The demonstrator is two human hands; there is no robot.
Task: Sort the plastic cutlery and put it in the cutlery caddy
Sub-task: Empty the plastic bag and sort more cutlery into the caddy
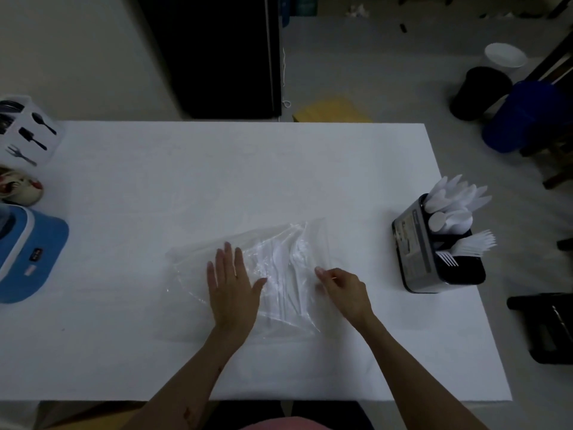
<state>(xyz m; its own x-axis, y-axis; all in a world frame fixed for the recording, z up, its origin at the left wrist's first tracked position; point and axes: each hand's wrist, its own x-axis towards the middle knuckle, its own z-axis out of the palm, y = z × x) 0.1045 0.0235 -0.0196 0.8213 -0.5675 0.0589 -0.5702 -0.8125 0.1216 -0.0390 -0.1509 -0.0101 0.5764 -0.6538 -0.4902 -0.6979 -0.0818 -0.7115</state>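
L hand (231,283) flat, spread on bag (248,274); R hand (342,288) pinching its edge. Cutlery (286,274) inside bag, caddy (434,252) to its right. Risk: film slips, pcs spill.

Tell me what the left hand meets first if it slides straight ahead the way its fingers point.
Only more of the clear plastic bag under the left hand, then bare white table; nothing else seems to lie in that line.

clear bag (248,274) is looking like thin glossy plastic, crinkled, catching glare. cutlery (280,274) inside is showing as white smooth plastic, same w/ the pieces in the caddy (434,262), which is reading black, semi-gloss, prob. plastic. table (217,181) top is appearing matt white, smooth.
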